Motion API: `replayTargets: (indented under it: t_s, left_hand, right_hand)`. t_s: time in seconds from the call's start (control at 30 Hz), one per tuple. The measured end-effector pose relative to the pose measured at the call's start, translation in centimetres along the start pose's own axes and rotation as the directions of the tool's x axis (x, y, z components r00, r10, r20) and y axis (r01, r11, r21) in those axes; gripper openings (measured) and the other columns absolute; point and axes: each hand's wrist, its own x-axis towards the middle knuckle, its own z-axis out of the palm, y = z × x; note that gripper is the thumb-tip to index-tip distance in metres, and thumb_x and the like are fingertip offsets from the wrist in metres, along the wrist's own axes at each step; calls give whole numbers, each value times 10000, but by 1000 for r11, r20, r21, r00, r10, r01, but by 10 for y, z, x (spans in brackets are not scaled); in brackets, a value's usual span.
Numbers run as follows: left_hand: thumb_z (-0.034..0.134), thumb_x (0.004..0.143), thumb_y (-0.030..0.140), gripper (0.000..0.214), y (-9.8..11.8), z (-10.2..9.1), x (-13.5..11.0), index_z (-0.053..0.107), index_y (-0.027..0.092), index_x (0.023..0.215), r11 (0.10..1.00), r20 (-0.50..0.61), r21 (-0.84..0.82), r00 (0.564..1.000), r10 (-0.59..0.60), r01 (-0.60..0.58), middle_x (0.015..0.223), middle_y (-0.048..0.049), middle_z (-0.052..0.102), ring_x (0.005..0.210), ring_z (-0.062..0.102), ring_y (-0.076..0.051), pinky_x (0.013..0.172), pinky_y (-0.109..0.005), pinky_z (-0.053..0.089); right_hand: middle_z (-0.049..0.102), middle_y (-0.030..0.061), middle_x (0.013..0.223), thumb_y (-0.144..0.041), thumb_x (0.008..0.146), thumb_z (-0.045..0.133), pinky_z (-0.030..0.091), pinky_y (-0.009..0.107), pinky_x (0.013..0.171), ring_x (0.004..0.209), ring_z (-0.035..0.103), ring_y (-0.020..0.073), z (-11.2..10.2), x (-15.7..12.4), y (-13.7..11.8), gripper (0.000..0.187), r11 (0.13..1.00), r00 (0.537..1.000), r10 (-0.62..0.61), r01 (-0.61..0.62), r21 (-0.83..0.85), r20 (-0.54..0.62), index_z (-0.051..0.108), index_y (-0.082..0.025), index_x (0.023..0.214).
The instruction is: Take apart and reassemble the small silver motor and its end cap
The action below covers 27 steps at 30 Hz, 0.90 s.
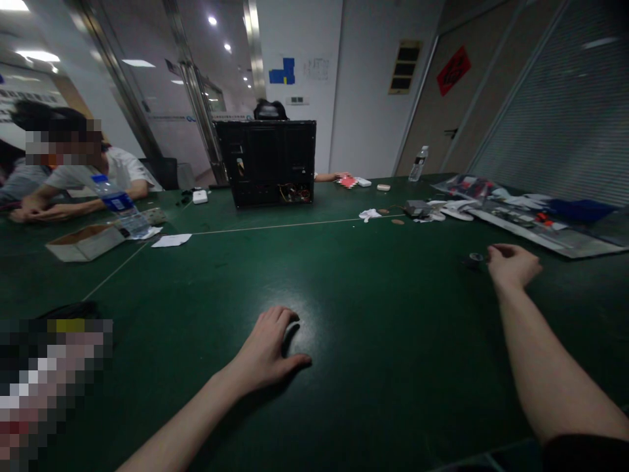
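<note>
My left hand (268, 347) lies low over the green tabletop (344, 282), its thumb spread from the fingers and nothing between them. Over to the right, my right hand (515, 265) is raised a little with its fingers curled in toward the thumb. Whatever may be between those fingertips is hidden. Just left of the fingertips sits a small dark round object (475, 260) with a pale ring, like a little roll; a narrow gap appears between it and the hand.
A black open-backed box (268, 160) with wires stands at the back. Boards and bags (521, 223) lie at the right, near an upright bottle (419, 164). Leftward are a water bottle (122, 206), a cardboard box (86, 242) and a seated person (118, 170). Another person's hand (339, 176) shows behind the black box.
</note>
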Motion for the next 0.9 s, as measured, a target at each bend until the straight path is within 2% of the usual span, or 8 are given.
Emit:
replayTargets:
  t_s: [0.1, 0.2, 0.5, 0.9]
  left_hand:
    - [663, 731, 520, 544, 1, 0, 1, 488, 226, 1154, 1000, 2, 2, 1000, -6, 6, 1168, -80, 513, 1053, 488, -288, 882, -464, 429]
    - [666, 729, 516, 537, 2, -1, 1, 496, 221, 1144, 1000, 11, 2, 1000, -3, 3, 1166, -86, 515, 1052, 490, -292, 882, -466, 430]
    - [660, 731, 529, 537, 0, 2, 3, 494, 226, 1141, 1000, -2, 25, 1000, -1, 1, 1161, -79, 513, 1045, 487, -285, 882, -450, 441]
    - [653, 735, 538, 548, 0, 1, 2, 488, 217, 1148, 1000, 9, 27, 1000, -2, 2, 1176, -83, 507, 1057, 484, -284, 886, -451, 437]
  right_hand:
    - [655, 130, 830, -153, 738, 597, 352, 337, 810, 749, 565, 197, 10, 3, 10, 137, 999, 1000, -4, 4, -50, 8, 679, -144, 848]
    - [659, 111, 835, -166, 737, 612, 315, 346, 849, 772, 564, 200, 17, 8, 15, 127, 997, 1000, -17, 18, -75, 20, 678, -173, 846]
    - [660, 87, 847, -210, 730, 625, 342, 302, 731, 715, 547, 180, 27, 15, 27, 179, 995, 997, -29, 35, -96, 66, 680, -185, 899]
    - [672, 99, 833, -252, 726, 636, 352, 311, 704, 694, 550, 189, 30, 19, 32, 189, 983, 993, -71, 86, -163, 96, 695, -186, 893]
